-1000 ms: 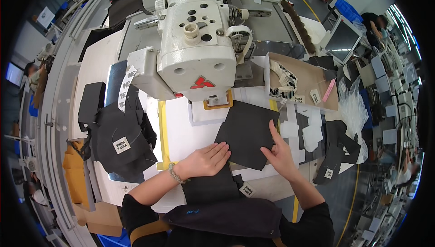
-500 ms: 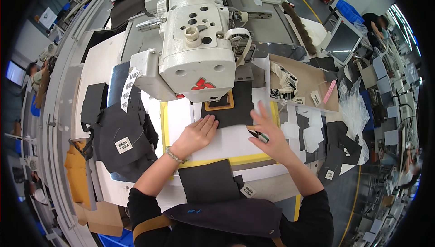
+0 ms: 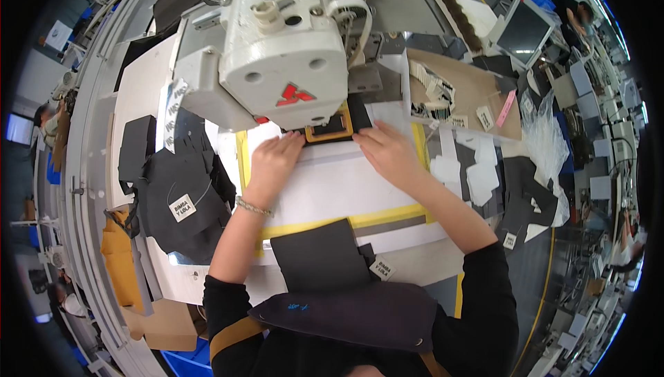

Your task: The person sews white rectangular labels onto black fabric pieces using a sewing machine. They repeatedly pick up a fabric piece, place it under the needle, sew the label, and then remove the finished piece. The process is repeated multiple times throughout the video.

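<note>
A black fabric piece lies under the yellow-framed clamp of a white sewing machine. My left hand is palm down, its outstretched fingers together at the piece's left end, close to the clamp. At the right end, the stretched fingers of my right hand rest on the fabric. My right palm and thumb are hidden, so anything tucked there cannot be seen. White sheeting with yellow tape edging spreads beneath both hands.
Nearer me lies another black piece beside a white label. Dark pieces are heaped at left. A cardboard box with labels stands at right, near white scraps and clear plastic. Another person is far right.
Both hands have moved away from me toward the clamp. My right hand has turned palm down onto the fabric; a small dark-and-tan thing seen at it before is hidden. The fabric has shifted farther under the machine.
</note>
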Demonstrator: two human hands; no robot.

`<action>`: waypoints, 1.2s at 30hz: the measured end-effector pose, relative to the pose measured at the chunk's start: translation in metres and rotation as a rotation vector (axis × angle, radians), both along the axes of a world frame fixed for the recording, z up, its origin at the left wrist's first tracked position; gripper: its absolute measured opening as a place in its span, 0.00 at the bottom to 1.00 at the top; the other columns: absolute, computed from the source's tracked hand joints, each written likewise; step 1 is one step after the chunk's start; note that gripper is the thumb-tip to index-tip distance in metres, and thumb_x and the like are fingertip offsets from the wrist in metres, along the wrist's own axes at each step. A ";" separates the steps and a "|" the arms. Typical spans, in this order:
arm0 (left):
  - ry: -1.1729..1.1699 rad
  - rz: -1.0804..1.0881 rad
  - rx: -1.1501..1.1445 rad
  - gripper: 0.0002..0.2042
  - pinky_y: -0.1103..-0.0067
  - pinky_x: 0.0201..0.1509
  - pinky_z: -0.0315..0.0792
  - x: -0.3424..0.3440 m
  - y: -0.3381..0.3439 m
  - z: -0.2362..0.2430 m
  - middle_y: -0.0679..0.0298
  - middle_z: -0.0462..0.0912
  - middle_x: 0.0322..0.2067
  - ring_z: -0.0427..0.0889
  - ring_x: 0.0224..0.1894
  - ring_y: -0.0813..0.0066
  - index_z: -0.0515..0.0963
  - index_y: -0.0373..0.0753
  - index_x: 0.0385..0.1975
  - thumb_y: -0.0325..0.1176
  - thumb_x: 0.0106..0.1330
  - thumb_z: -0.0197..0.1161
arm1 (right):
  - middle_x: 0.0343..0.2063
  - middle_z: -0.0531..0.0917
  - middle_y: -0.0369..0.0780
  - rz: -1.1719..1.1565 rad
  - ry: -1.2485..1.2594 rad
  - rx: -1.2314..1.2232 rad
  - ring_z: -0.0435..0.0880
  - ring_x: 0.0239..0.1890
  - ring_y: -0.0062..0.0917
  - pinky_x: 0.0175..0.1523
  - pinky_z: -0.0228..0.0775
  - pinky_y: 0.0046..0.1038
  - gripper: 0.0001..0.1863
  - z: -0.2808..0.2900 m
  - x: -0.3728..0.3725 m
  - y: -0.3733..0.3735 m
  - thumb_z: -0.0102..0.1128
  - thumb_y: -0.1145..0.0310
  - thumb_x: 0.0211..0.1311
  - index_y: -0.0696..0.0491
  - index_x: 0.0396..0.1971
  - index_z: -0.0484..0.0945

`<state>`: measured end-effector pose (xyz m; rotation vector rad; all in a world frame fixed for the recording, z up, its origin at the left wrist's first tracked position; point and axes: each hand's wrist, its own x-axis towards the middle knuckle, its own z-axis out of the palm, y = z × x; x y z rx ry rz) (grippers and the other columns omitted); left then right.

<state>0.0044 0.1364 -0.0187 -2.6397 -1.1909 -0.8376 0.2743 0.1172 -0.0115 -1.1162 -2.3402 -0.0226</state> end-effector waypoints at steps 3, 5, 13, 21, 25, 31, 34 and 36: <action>-0.092 0.040 -0.111 0.06 0.73 0.41 0.80 0.006 0.004 0.015 0.58 0.86 0.28 0.86 0.32 0.64 0.83 0.37 0.32 0.30 0.59 0.66 | 0.30 0.81 0.41 -0.008 0.030 -0.045 0.81 0.38 0.39 0.56 0.74 0.35 0.03 0.009 -0.002 0.014 0.61 0.76 0.53 0.55 0.29 0.80; -0.109 0.068 -0.171 0.05 0.73 0.37 0.78 0.007 0.003 0.018 0.58 0.84 0.25 0.84 0.27 0.62 0.83 0.37 0.32 0.30 0.60 0.65 | 0.27 0.81 0.42 -0.030 0.098 -0.114 0.81 0.37 0.40 0.52 0.74 0.36 0.01 0.015 -0.005 0.015 0.60 0.76 0.54 0.56 0.27 0.79; -0.152 0.121 -0.277 0.06 0.72 0.28 0.73 0.003 0.005 0.014 0.56 0.82 0.22 0.80 0.22 0.60 0.84 0.39 0.35 0.31 0.64 0.62 | 0.27 0.81 0.44 -0.105 0.233 -0.250 0.81 0.35 0.41 0.42 0.72 0.39 0.03 0.020 -0.009 0.019 0.59 0.75 0.58 0.58 0.28 0.79; -0.196 0.129 -0.361 0.08 0.71 0.31 0.75 0.002 0.001 0.016 0.56 0.83 0.26 0.81 0.23 0.58 0.83 0.37 0.39 0.30 0.64 0.62 | 0.28 0.81 0.43 -0.119 0.219 -0.228 0.81 0.36 0.40 0.44 0.73 0.38 0.04 0.026 -0.012 0.013 0.58 0.74 0.60 0.58 0.29 0.78; -0.187 0.027 -0.282 0.10 0.71 0.49 0.77 0.000 -0.002 0.011 0.56 0.85 0.35 0.83 0.27 0.60 0.82 0.36 0.40 0.30 0.59 0.67 | 0.34 0.83 0.42 0.011 0.014 -0.160 0.82 0.40 0.38 0.55 0.74 0.36 0.03 0.015 -0.001 0.010 0.60 0.74 0.58 0.57 0.31 0.80; -0.105 0.017 -0.298 0.17 0.60 0.68 0.63 -0.010 -0.015 0.011 0.51 0.81 0.50 0.81 0.50 0.56 0.81 0.35 0.40 0.38 0.53 0.73 | 0.47 0.82 0.41 -0.017 -0.048 -0.016 0.81 0.48 0.36 0.61 0.71 0.36 0.11 0.001 0.000 -0.014 0.64 0.75 0.53 0.56 0.38 0.83; -0.078 0.044 -0.303 0.18 0.58 0.70 0.59 -0.010 -0.021 0.014 0.51 0.78 0.55 0.75 0.58 0.55 0.81 0.35 0.40 0.38 0.52 0.74 | 0.46 0.82 0.44 -0.011 -0.016 0.018 0.81 0.47 0.34 0.64 0.68 0.35 0.15 0.001 -0.003 -0.020 0.62 0.76 0.49 0.60 0.39 0.82; -0.067 0.062 -0.301 0.19 0.57 0.71 0.57 -0.010 -0.023 0.014 0.53 0.76 0.57 0.74 0.60 0.57 0.81 0.35 0.40 0.38 0.52 0.74 | 0.49 0.81 0.42 -0.013 -0.010 -0.014 0.80 0.48 0.35 0.63 0.68 0.37 0.16 -0.001 -0.004 -0.024 0.63 0.76 0.50 0.58 0.42 0.81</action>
